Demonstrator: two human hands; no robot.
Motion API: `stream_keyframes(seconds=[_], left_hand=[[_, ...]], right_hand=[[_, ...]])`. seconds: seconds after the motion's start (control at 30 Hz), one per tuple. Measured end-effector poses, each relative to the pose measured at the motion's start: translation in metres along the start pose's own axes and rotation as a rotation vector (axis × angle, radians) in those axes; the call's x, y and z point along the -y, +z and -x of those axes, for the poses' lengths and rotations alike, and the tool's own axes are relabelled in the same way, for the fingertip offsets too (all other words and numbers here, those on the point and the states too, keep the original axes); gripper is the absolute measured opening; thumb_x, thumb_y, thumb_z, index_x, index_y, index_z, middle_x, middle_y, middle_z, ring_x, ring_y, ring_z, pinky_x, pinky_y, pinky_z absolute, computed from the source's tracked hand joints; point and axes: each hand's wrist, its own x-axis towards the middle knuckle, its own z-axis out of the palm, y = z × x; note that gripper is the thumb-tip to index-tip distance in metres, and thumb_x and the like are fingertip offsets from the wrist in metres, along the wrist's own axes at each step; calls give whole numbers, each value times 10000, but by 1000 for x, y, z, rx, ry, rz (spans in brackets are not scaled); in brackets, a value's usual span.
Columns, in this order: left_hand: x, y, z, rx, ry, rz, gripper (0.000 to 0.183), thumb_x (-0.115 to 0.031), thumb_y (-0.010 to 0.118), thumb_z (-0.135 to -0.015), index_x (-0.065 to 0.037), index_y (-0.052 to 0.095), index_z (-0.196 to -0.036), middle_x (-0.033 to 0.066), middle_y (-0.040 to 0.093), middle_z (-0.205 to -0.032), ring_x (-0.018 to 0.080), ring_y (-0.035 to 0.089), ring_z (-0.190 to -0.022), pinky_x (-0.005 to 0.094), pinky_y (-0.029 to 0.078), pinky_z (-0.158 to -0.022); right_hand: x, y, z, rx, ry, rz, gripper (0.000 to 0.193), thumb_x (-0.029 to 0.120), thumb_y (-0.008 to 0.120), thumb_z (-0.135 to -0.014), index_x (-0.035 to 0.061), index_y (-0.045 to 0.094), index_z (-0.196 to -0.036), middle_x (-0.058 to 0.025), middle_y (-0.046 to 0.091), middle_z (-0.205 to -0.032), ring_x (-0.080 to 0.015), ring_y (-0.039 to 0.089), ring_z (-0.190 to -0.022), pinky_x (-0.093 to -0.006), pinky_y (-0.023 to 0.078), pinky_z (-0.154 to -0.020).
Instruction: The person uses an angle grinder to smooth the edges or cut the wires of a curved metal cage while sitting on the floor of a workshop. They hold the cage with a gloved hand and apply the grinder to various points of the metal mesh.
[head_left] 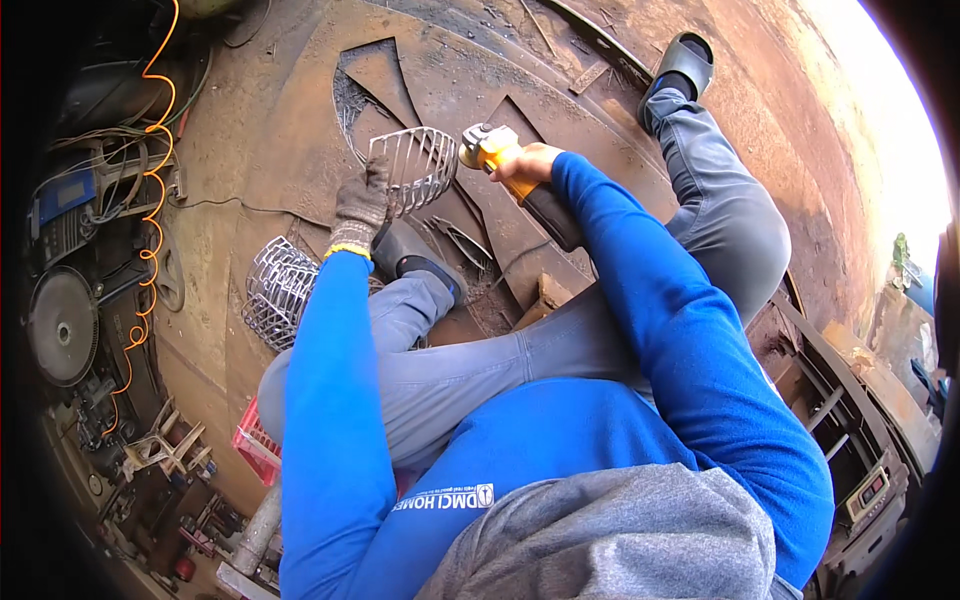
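Observation:
A curved metal wire basket (418, 168) is held up at its left edge by my left hand (362, 208), in a grey knitted glove with a yellow cuff. My bare right hand (530, 164) is closed around a yellow and black angle grinder (552, 214). The grinder's head and disc point left, close to the basket's upper right rim; I cannot tell whether they touch. Beside my left forearm, several similar wire baskets (278, 292) are heaped on the ground, partly hidden by my sleeve.
Flat metal plates and scrap strips (385, 85) lie on the brown floor ahead. An orange coiled cable (150, 225) runs down the left, near a large round blade (64, 326) and a blue machine (66, 196). A red plastic crate (256, 442) stands by my left leg.

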Motion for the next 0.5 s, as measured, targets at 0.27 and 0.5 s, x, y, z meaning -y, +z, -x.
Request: stream_keyframes(seconds=[0.27, 0.5], left_hand=[[2, 20, 6, 104, -170, 63, 776, -723, 438, -963, -19, 735, -829, 228, 696, -697, 384, 701, -661, 487, 553, -636], [27, 5, -3, -44, 29, -285, 742, -703, 456, -974, -20, 722, -859, 222, 686, -699, 388, 714, -682, 498, 554, -611]], right_hand=[[-15, 1, -2, 100, 51, -285, 558, 358, 851, -770, -33, 665, -1122, -151, 709, -897, -267, 715, -705, -385, 611, -646], [5, 8, -7, 118, 21, -253, 593, 369, 863, -760, -30, 660, -1148, -159, 708, -923, -265, 713, -721, -387, 606, -651]])
